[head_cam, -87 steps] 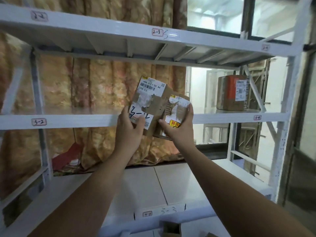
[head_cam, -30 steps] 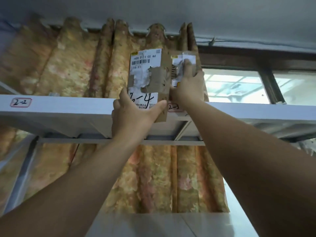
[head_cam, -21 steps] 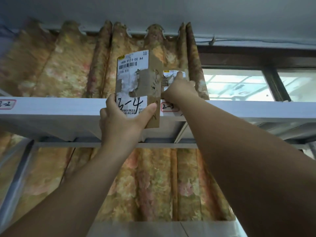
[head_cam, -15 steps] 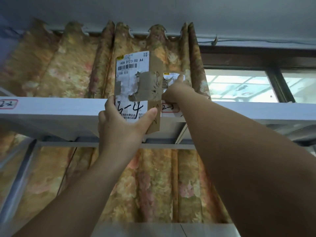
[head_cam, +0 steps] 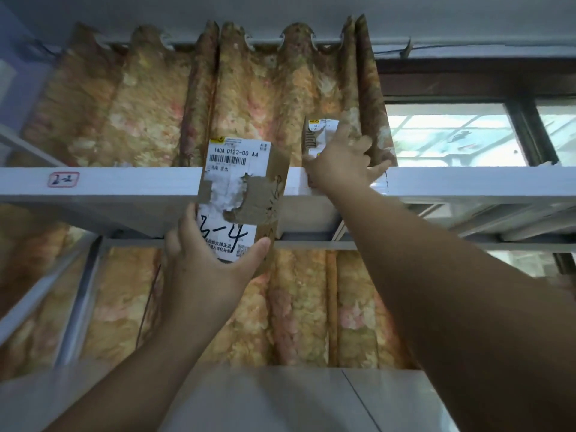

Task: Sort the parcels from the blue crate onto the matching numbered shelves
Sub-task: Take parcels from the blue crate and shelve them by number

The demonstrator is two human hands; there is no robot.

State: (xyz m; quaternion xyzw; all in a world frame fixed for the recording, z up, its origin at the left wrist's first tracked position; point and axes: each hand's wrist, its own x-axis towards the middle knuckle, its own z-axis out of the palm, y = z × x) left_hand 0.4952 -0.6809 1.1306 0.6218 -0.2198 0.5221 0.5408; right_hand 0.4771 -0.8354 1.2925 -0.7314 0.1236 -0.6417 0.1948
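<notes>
A brown cardboard parcel with a torn white label and "3-4" handwritten on it is upright in front of the white upper shelf beam. My left hand grips it from below, thumb on the right side. A smaller parcel with a white and yellow label stands on top of that shelf, just right of the first one. My right hand rests against its front with fingers spread, over the beam edge.
A red-bordered "2-2" tag marks the beam at left. A floral curtain hangs behind the rack, and a window is at right. A lower white shelf board lies below my arms. The rack's upright is at left.
The two parcels have come apart: the small one now stands on the upper shelf with my right hand's fingers spread on it. My left hand has lowered the 3-4 parcel slightly.
</notes>
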